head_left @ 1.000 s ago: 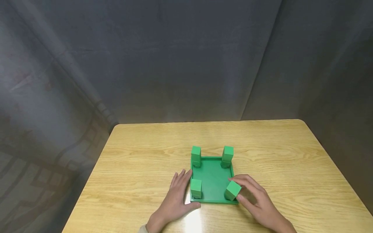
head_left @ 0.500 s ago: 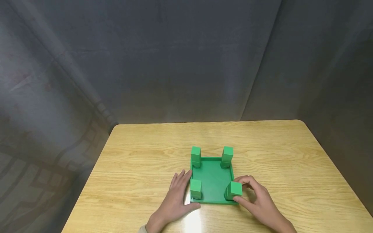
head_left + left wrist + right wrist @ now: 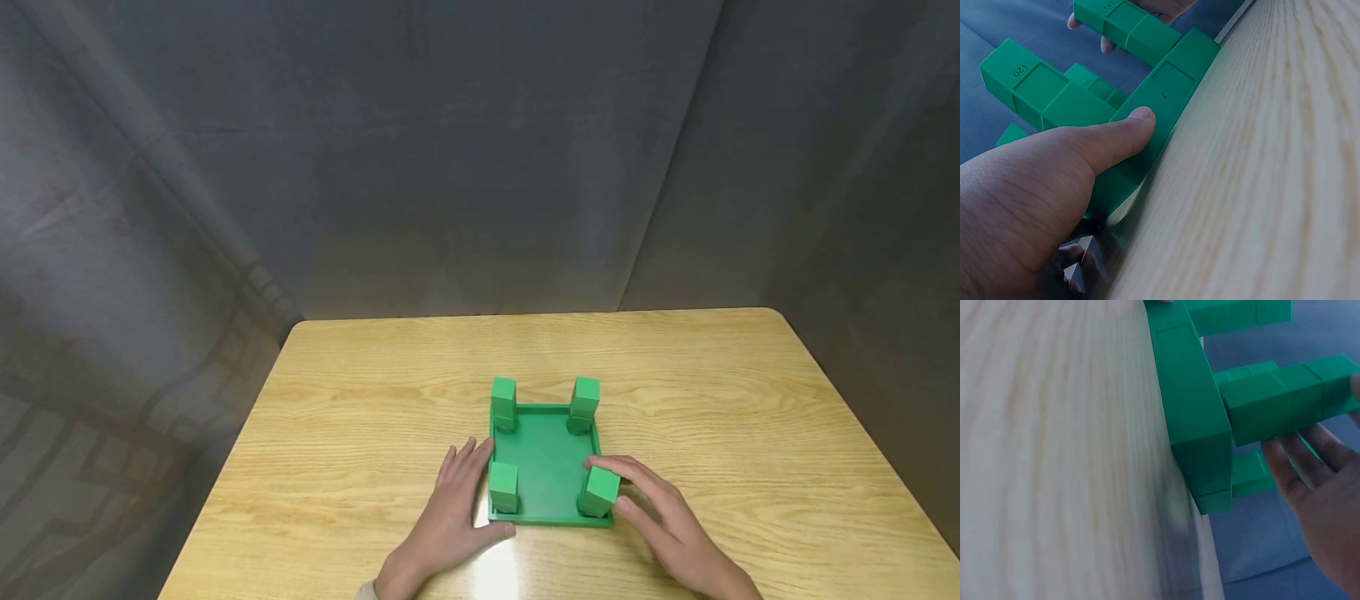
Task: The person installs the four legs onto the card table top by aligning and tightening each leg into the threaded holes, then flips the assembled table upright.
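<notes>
A small green square tabletop (image 3: 551, 467) with a raised rim lies upside down on the table, a square leg standing at each corner. My left hand (image 3: 450, 521) lies along its left side with straight fingers; in the left wrist view the thumb (image 3: 1125, 134) presses the near rim. My right hand (image 3: 671, 529) has fingers and thumb around the near right table leg (image 3: 602, 487). A thin dark gap shows at that leg's base in the right wrist view. The near left leg (image 3: 503, 487), far left leg (image 3: 503, 404) and far right leg (image 3: 584, 404) stand upright.
A wooden table (image 3: 360, 392) with rounded far corners carries everything. Dark grey curtains (image 3: 480, 167) hang behind it and along both sides. The two far legs rise beyond the hands.
The near right leg has turned about its own axis, first one way, then partly back, as my right fingers drew in and spread again. My left hand and the tabletop stay put.
</notes>
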`<state>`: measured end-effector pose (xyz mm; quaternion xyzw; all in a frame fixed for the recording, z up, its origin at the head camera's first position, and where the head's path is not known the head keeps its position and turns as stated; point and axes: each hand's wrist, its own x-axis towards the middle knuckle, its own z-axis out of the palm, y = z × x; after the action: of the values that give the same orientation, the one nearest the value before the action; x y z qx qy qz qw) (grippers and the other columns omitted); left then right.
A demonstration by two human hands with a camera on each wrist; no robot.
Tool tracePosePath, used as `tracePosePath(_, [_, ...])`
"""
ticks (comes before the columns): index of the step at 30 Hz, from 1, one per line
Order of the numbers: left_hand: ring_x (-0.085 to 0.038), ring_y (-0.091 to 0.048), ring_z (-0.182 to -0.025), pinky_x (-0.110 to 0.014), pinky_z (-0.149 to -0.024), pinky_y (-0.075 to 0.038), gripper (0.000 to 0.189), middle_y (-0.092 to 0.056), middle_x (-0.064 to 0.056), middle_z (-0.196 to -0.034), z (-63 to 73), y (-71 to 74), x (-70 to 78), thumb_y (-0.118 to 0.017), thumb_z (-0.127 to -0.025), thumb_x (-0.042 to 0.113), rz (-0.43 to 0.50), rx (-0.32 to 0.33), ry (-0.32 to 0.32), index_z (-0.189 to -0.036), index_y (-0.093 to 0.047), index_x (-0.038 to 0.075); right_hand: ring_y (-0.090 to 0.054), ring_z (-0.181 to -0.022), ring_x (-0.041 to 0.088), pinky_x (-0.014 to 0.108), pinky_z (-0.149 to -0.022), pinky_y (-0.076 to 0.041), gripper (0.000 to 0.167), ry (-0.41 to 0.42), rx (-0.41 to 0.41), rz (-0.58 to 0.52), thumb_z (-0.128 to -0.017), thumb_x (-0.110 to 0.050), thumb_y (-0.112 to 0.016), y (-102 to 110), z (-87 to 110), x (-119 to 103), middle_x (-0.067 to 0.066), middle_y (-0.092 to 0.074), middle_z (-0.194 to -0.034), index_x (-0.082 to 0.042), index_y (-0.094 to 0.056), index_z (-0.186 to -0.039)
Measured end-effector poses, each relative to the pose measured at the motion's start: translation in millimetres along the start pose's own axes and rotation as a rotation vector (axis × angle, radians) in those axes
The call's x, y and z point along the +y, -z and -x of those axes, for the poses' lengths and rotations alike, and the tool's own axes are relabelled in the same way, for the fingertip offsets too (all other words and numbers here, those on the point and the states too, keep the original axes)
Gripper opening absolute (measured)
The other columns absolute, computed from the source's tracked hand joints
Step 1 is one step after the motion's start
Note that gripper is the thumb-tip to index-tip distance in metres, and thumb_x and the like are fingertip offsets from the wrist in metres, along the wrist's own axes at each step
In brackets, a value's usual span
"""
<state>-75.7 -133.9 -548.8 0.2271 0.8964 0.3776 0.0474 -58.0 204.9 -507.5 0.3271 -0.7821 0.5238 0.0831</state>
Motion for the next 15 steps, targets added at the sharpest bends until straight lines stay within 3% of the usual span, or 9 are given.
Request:
tracePosePath(4, [-0.036, -0.016, -0.171, -0.037, -0.138, 0.009, 0.117, -0.029, -0.005, -0.183, 0.0, 0.3, 0.3, -0.084, -0.092, 0.059, 0.005, -0.004, 0.004, -0.178, -0.023, 0.009, -0.062, -0.136, 0.012, 0.02, -0.105, -0.05, 0.06, 0.033, 0.035, -0.022, -0.098, 0.022, -0.056, -1.1, -1.6, -0.6, 0.008, -0.069, -0.145, 0.0, -0.058, -0.153])
tracePosePath(12, [-0.036, -0.016, -0.171, -0.033, -0.138, 0.011, 0.117, -0.029, -0.005, -0.183, 0.1, -0.2, -0.3, -0.084, -0.091, 0.06, 0.005, 0.0, 0.005, -0.178, -0.023, 0.01, -0.064, -0.131, 0.008, 0.017, -0.105, -0.053, 0.055, -0.042, 0.123, -0.029, -0.088, 0.023, -0.077, -2.6, -1.3, 1.0, 0.012, -0.071, -0.137, -0.002, -0.058, -0.134])
tracePosePath(15, [-0.036, -0.017, -0.171, -0.032, -0.137, 0.011, 0.117, -0.029, -0.005, -0.183, 0.3, -0.4, -0.7, -0.084, -0.092, 0.06, 0.005, 0.004, 0.001, -0.178, -0.024, 0.01, -0.064, -0.129, 0.007, 0.016, -0.104, -0.052, 0.057, -0.029, 0.14, -0.002, -0.083, 0.022, -0.083, -4.4, -1.0, 2.5, 0.01, -0.072, -0.135, -0.001, -0.057, -0.129])
